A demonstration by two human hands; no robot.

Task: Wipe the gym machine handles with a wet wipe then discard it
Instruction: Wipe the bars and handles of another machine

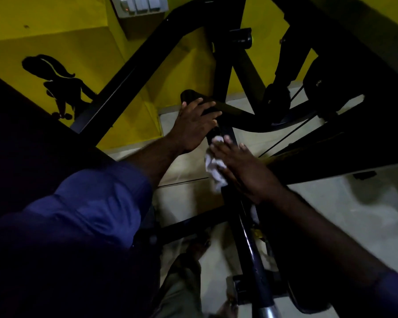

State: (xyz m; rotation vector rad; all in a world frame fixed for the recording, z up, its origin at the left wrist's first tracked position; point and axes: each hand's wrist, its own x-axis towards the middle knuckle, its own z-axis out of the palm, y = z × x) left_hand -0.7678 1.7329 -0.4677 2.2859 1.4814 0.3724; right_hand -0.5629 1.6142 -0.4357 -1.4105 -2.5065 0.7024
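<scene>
A black padded machine handle (189,96) ends a dark bar (246,230) that runs down toward me. My left hand (193,127) grips the handle near its rounded end, fingers curled over it. My right hand (244,168) lies lower on the same bar with a crumpled white wet wipe (213,166) pressed between its palm and the bar; the fingers wrap over wipe and bar. Part of the wipe sticks out to the left of the hand.
Black frame tubes (133,72) of the gym machine cross the view in front of a yellow wall (78,37) with a switch panel (139,4). Pale floor tiles (345,207) lie below. My foot (193,251) stands by the machine's base.
</scene>
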